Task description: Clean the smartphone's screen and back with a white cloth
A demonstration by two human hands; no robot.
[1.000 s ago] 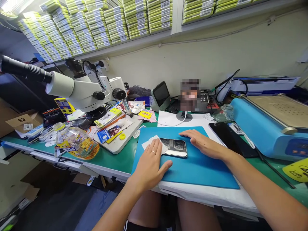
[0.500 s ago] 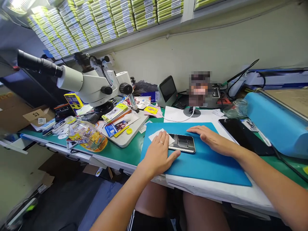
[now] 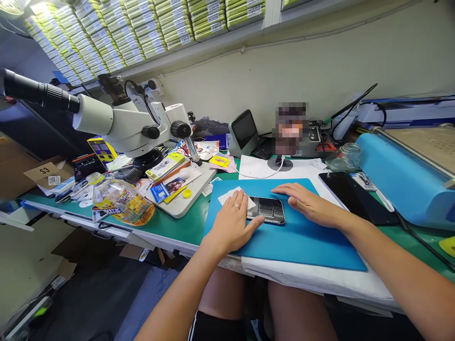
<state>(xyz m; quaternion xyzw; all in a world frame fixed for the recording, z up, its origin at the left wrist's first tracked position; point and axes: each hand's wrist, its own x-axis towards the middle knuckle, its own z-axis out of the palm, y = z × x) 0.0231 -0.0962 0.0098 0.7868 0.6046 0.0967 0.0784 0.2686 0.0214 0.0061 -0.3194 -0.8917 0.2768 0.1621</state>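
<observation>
A phone (image 3: pixel 268 210) with a dark, glossy screen lies flat on the blue mat (image 3: pixel 302 251). My left hand (image 3: pixel 231 222) rests flat over a white wipe (image 3: pixel 226 195) at the phone's left end, its fingers stretched out and its thumb by the phone's lower edge. The hand covers part of the wipe and the phone's left end. To the right of the phone, my right hand (image 3: pixel 307 203) is spread with nothing in it, at the mat's upper right part, apart from the phone.
Left of the mat are a microscope (image 3: pixel 124 128), its white base (image 3: pixel 183 206) with papers, and a plastic bottle (image 3: pixel 124 201). A black tablet-like panel (image 3: pixel 355 199) and a blue machine (image 3: pixel 398 180) stand right. A small display (image 3: pixel 244 130) and glass jar (image 3: pixel 346 156) sit behind.
The whole view has shifted slightly, so things appear a little further left. Both hands keep nearly the same pose beside the phone and on the wipe.
</observation>
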